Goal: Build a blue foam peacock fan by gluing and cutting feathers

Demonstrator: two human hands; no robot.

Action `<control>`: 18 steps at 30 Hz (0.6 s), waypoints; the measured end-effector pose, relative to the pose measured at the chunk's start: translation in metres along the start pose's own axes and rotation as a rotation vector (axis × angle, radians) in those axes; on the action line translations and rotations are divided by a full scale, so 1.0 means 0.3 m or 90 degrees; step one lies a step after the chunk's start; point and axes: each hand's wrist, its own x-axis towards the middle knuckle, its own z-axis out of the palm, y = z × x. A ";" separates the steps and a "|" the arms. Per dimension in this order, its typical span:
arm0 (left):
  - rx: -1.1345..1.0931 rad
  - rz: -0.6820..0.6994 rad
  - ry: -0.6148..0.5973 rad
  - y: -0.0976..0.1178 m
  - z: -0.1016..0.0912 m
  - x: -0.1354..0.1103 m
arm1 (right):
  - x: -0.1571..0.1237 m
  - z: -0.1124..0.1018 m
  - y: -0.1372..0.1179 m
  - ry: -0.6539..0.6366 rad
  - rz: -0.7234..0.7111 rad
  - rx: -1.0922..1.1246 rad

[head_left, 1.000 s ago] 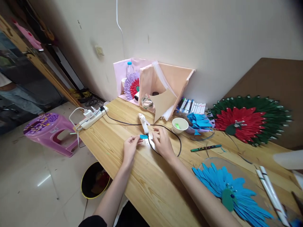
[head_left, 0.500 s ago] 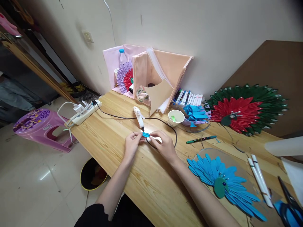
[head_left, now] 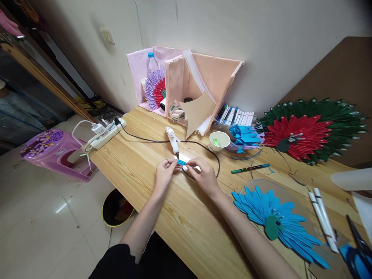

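Observation:
Between my two hands is a small folded blue strip (head_left: 181,162), perhaps paper or foam. My left hand (head_left: 166,171) pinches its left end, and my right hand (head_left: 203,173) pinches the right end. Just behind it a white glue gun (head_left: 172,140) stands on the wooden table, its black cord looping around to the right. A bright patch of light shows on the table behind my fingers. To my right lies a blue feathered bird piece (head_left: 271,221) with a green head on a clear sheet.
A paper cup (head_left: 219,142), a bowl of blue pieces (head_left: 242,136), a green marker (head_left: 250,169) and white markers (head_left: 323,219) lie rightward, with scissors (head_left: 359,248) near the corner. A power strip (head_left: 108,135) sits at the left edge. Below are a bin (head_left: 114,209) and pink stool (head_left: 62,155).
The view has shifted slightly. Both hands keep their pinch on the blue strip, which is turned a little so its ridged folds show more.

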 end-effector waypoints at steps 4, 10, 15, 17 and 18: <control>-0.005 0.010 -0.003 0.000 0.002 -0.003 | 0.002 0.002 -0.001 0.007 0.000 -0.010; 0.004 0.026 -0.010 0.005 0.006 -0.010 | 0.003 0.001 -0.001 0.007 -0.013 -0.039; 0.014 0.032 -0.023 0.004 0.007 -0.012 | 0.000 0.003 0.002 0.001 -0.037 -0.058; 0.017 0.028 -0.037 0.003 0.008 -0.013 | -0.001 0.003 0.003 -0.001 -0.043 -0.061; 0.018 0.024 -0.045 0.001 0.009 -0.014 | -0.002 0.004 0.003 -0.003 -0.045 -0.062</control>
